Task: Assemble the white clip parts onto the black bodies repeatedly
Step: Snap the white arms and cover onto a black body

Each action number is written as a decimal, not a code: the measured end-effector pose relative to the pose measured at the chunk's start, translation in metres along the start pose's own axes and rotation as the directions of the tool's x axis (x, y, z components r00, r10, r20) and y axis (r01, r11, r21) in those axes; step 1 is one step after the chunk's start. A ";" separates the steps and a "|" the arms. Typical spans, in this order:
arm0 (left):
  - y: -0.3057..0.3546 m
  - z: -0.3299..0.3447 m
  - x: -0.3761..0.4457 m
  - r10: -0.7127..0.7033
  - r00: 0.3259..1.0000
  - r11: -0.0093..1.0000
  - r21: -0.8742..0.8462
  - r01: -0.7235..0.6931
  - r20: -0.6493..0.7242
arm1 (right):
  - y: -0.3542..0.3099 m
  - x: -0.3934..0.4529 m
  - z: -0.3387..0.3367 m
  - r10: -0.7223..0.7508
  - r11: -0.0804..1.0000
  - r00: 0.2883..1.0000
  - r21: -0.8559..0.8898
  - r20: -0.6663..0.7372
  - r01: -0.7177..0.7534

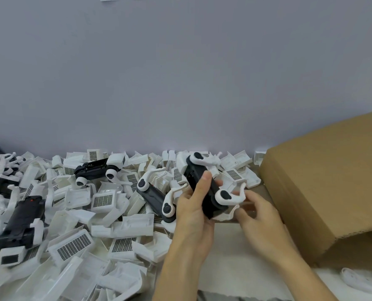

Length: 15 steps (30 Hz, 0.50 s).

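My left hand [193, 205] grips a long black body [199, 181], thumb laid across its top face, holding it tilted above the table. A white clip [203, 159] sits on its far end and another white clip [229, 195] on its near end. My right hand [255, 210] pinches the near clip's thin arm, with a further white piece [227, 215] just under the body. Two black bodies with white clips lie in the pile, one in the middle [157, 199] and one further back [96, 169].
A deep pile of loose white clip parts and grille covers [76, 216] fills the table's left and middle. Another black body [21, 222] lies at the left. A brown cardboard box [332, 187] stands on the right, and a white strap [361, 280] lies in front of it.
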State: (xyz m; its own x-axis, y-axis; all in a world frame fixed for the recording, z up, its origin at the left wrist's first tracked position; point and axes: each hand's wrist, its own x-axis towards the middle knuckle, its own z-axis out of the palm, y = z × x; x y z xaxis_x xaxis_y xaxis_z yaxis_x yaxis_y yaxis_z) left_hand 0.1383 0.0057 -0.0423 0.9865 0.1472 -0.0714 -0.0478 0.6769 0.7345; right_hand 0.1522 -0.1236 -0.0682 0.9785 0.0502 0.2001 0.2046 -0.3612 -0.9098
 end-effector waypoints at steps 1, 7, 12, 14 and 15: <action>0.000 0.001 0.000 -0.004 1.000 1.000 0.030 0.005 -0.014 | -0.001 -0.001 0.001 -0.017 1.000 1.000 -0.025 0.005 0.017; -0.001 -0.003 0.005 0.081 0.984 0.975 0.219 -0.045 -0.159 | 0.002 -0.003 -0.001 -0.110 0.979 0.993 -0.180 -0.045 0.100; -0.002 -0.005 0.008 0.167 0.945 0.974 0.195 -0.114 -0.281 | -0.003 0.019 -0.002 -0.090 0.958 0.992 -0.279 -0.083 0.063; -0.001 -0.004 0.008 0.208 0.937 0.967 0.203 -0.154 -0.281 | -0.008 0.033 0.001 -0.048 0.954 0.998 -0.298 -0.052 0.030; -0.001 -0.004 0.008 0.214 0.937 0.966 0.204 -0.161 -0.276 | -0.012 0.040 0.003 -0.035 0.954 0.998 -0.300 -0.043 0.020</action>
State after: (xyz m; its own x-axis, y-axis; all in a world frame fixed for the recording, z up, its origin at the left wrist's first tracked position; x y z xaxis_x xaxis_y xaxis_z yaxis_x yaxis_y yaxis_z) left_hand 0.1453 0.0091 -0.0468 0.8711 0.4818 -0.0956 -0.1731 0.4833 0.8582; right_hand 0.1893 -0.1142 -0.0504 0.9688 0.0228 0.2469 0.2069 -0.6227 -0.7546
